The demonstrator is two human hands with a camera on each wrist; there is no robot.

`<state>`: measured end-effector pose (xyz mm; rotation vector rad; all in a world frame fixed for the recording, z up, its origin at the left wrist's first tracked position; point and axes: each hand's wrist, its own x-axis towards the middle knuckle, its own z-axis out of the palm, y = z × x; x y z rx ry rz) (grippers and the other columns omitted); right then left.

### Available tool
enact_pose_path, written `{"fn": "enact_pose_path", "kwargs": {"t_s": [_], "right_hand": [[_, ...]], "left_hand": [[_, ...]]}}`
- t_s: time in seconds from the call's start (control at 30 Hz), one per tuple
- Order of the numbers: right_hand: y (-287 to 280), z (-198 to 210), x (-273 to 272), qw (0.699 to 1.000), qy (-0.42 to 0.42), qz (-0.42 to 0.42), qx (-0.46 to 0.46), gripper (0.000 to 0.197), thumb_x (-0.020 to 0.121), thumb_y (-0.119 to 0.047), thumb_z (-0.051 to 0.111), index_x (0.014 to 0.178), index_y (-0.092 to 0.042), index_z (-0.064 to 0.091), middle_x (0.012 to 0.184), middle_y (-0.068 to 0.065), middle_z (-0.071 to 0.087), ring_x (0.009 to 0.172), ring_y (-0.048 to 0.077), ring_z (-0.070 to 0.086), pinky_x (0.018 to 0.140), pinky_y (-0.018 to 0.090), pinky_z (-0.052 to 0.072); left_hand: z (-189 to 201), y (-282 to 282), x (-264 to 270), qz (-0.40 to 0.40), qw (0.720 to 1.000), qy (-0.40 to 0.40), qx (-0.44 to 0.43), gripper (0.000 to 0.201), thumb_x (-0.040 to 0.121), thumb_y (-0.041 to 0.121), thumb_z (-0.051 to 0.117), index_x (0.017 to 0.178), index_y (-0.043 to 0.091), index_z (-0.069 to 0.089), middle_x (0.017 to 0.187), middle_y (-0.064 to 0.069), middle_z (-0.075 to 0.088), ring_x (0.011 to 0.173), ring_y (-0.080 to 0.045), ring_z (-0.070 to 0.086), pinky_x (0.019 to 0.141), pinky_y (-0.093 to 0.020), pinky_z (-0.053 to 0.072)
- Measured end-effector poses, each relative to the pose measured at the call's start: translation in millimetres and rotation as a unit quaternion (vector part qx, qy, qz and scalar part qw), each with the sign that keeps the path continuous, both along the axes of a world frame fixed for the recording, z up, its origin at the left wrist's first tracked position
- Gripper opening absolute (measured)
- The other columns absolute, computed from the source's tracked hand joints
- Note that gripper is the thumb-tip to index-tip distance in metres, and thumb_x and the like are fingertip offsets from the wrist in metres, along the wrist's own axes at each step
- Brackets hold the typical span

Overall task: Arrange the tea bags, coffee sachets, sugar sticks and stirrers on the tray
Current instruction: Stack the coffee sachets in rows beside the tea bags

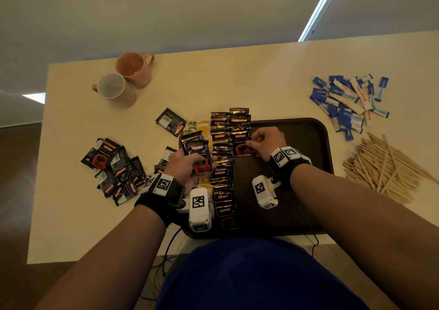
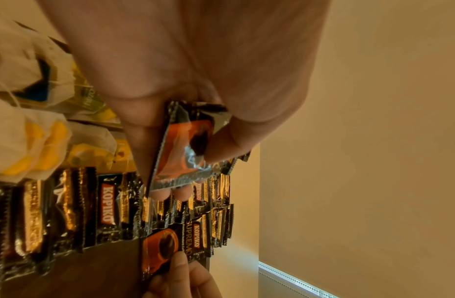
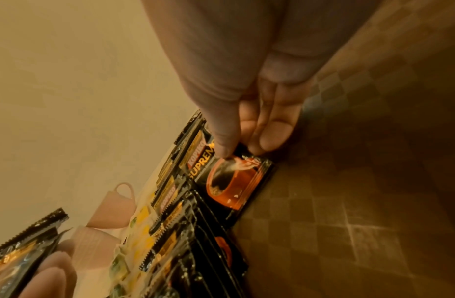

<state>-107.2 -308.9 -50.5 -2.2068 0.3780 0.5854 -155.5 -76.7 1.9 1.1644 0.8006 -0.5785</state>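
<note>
Left hand (image 1: 187,164) gripping spare coffee sachets (image 1: 198,155), right hand (image 1: 267,143) pinching top sachet (image 1: 241,143) of second row on tray (image 1: 308,148)

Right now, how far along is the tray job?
Partway. Done: tea bags and a full row of coffee sachets lie on the tray. In hand: the right hand sets a sachet in a second row; the left hand holds spare sachets. Left: the loose sachet pile, sugar sticks and stirrers, all off the tray.
</note>
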Motion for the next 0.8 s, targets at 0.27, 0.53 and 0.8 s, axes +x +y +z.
{"fn": "enact_pose_path", "kwargs": {"t_s": [0.27,0.53,0.8], "right_hand": [[3.2,1.2,-1.1,1.0,-0.02,-0.007,-0.004,0.014,0.083,-0.022,0.078,0.087,-0.017,0.066,0.079,0.001,0.071,0.071,0.015,0.071,0.077,0.036,0.061],[-0.3,5.2,-3.2,0.997,-0.059,0.003,-0.05,0.012,0.084,-0.025,0.077,0.086,-0.017,0.068,0.077,-0.005,0.066,0.072,0.008,0.062,0.079,0.032,0.057],[30.3,47.3,-3.1,0.98,-0.075,0.108,0.148,0.019,0.087,-0.038,0.072,0.09,-0.019,0.07,0.079,-0.004,0.07,0.069,0.007,0.066,0.063,0.021,0.054]], "left_hand": [[0.4,3.1,-1.3,-0.022,1.0,0.001,0.016,0.031,0.094,-0.007,0.054,0.121,0.008,0.056,0.111,-0.019,0.071,0.101,-0.034,0.07,0.076,-0.045,0.06],[1.1,2.2,-3.1,-0.039,0.998,-0.007,0.049,0.026,0.085,0.001,0.072,0.106,0.014,0.064,0.107,-0.009,0.073,0.1,-0.029,0.071,0.072,-0.038,0.059],[9.3,-6.0,0.3,-0.047,0.997,-0.035,0.058,0.031,0.08,0.007,0.078,0.107,0.014,0.066,0.1,-0.006,0.076,0.092,-0.024,0.074,0.064,-0.032,0.06]]}}
